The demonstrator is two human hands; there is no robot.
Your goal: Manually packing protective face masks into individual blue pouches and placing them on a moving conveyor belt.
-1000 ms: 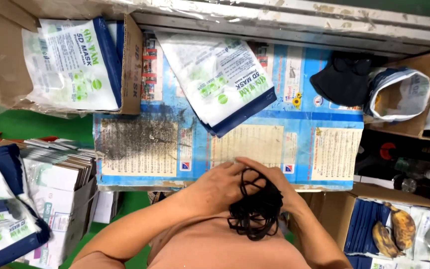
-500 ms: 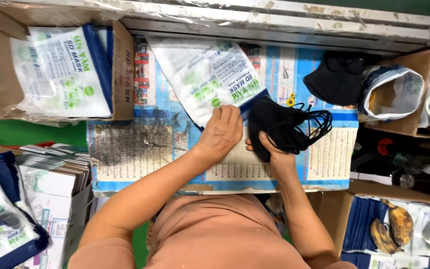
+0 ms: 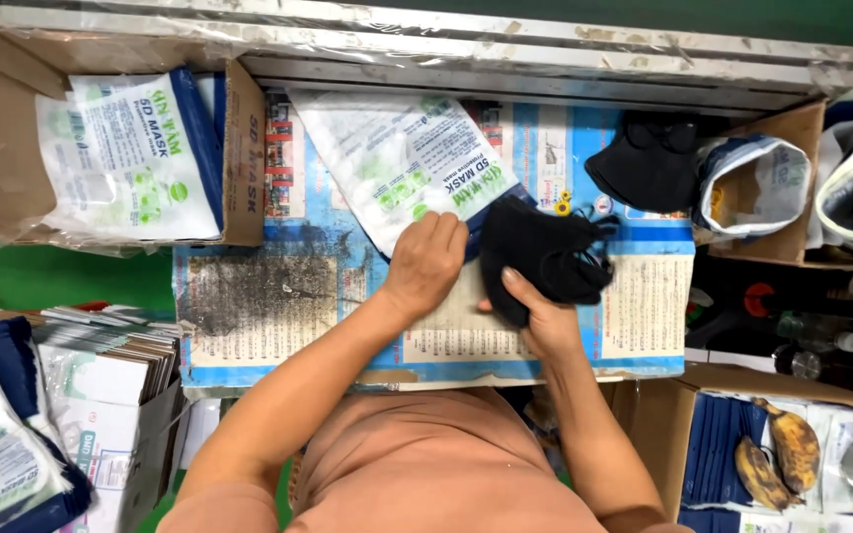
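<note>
Fig.: bagging step, as judged. Right hand (image 3: 545, 321) grips a bundle of black masks (image 3: 543, 255), fingers clamped on it, at the mouth of a white-and-blue pouch (image 3: 402, 163) lying on the printed worktop (image 3: 634, 316). Left hand (image 3: 426, 262) presses flat on pouch's open end. Next calls for keeping the mouth open and the bundle aligned w/ it.

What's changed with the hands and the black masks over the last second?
Both hands carried the bunch of black masks from near the body up to the white pouch. The left hand let go and now presses the pouch's mouth; the right hand keeps its grip. The boxes stayed put.
</note>
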